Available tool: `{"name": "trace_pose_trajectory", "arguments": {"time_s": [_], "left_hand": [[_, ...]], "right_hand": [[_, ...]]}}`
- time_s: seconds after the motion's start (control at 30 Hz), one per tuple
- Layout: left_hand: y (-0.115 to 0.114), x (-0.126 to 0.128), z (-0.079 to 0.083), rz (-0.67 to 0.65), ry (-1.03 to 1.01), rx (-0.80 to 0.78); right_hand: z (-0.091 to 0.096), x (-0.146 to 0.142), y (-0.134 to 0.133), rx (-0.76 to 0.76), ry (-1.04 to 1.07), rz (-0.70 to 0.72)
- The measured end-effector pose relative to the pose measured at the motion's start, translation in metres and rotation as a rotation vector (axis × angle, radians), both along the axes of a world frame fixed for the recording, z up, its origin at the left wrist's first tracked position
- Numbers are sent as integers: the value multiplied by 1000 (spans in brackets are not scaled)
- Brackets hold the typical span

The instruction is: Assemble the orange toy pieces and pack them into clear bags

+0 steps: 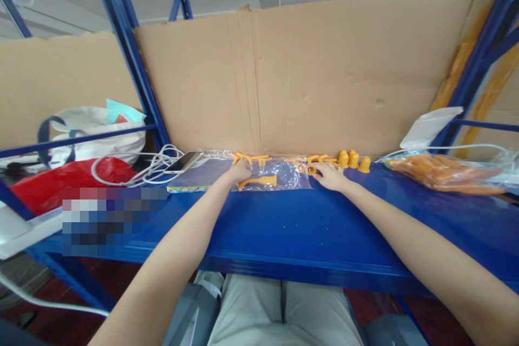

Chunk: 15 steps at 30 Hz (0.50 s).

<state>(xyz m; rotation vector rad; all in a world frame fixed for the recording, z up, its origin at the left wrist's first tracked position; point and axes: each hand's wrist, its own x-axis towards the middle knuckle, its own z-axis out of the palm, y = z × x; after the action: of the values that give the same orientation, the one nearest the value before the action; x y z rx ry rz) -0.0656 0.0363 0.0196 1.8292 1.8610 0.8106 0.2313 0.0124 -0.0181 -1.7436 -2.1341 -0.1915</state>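
Note:
My left hand [240, 171] reaches to the back of the blue table, fingers closed at a branched orange plastic piece [244, 158]. Below it, an orange plastic tube [260, 181] with a wide end lies on a clear plastic bag [290, 177]. To the right, my right hand [331, 176] has its thumb and fingers around a small hollow orange plastic part [311, 170]. More branched orange pieces [322, 158] lie just behind that hand. Several orange bell-shaped caps [353, 160] stand to its right. Small details at the fingertips are too fine to make out.
A cardboard sheet [316, 75] walls off the back of the blue table [284, 227]. On the left are a phone [184, 162], white cables [156, 165], a red bag [81, 178] and a white bag [93, 135]. A bag of orange parts [441, 172] lies at right.

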Motion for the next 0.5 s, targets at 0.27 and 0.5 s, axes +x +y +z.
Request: {"name": "trace_pose_trajectory", "arguments": {"time_s": [0.27,0.5], "left_hand": [[5,0,-1,-77,-51,-43],[3,3,-1,-18,86,1]], "right_hand": [[10,-10,-13,186,-211,-113],[13,-18,-15,119,-349,-147]]}}
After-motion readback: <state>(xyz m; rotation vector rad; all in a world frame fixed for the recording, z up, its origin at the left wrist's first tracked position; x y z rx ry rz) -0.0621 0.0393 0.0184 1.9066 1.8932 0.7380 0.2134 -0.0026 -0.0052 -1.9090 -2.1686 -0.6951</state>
